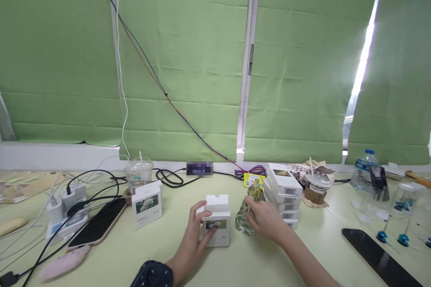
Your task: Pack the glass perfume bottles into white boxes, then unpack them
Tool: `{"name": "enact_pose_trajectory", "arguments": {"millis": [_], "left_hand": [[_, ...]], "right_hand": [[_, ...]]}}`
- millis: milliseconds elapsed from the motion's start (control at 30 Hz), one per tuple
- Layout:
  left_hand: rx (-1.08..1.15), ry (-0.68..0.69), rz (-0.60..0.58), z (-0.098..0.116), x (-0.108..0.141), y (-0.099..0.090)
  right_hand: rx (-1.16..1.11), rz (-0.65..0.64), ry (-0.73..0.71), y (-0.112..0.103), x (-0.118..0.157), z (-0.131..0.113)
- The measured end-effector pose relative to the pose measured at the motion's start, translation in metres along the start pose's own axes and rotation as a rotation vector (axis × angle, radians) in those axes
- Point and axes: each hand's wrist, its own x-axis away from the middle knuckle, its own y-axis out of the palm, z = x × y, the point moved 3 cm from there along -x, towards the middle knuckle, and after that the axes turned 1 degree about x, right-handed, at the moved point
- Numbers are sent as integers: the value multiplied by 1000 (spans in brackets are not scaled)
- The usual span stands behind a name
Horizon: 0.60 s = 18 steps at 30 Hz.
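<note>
My left hand [195, 233] is closed round a small white box [221, 236] that stands upright on the table, its thumb across the flower picture on the front. The top of the box has a notched edge. To its right, my right hand [264, 217] has its fingers bent against a clear glass bottle [243, 224] with a gold-coloured top. The bottle's right side is hidden by that hand. Just behind it rises a stack of white boxes [283, 184]. A similar white box [147, 206] with a flower picture stands to the left.
A phone [99, 222], a power strip with plugs [67, 210] and tangled cables lie left. Plastic cups [138, 172] stand at the back. To the right are a water bottle [365, 168], a black phone-like slab [380, 255] and small blue parts [403, 238].
</note>
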Motion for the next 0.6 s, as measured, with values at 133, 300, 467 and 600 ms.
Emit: {"name": "enact_pose_trajectory", "arguments": {"millis": [133,300,467,600], "left_hand": [[7,-13,-8,1,0,0],[16,-9,6,-3,1,0],[23,-9,14,-3,1,0],[24,-3,11,-3,1,1]], "right_hand": [[-105,5,4,2,-3,5],[-202,3,-9,4,-4,5],[-190,-35,-10,8,-2,0],[-167,-63,19,14,-2,-8]]}}
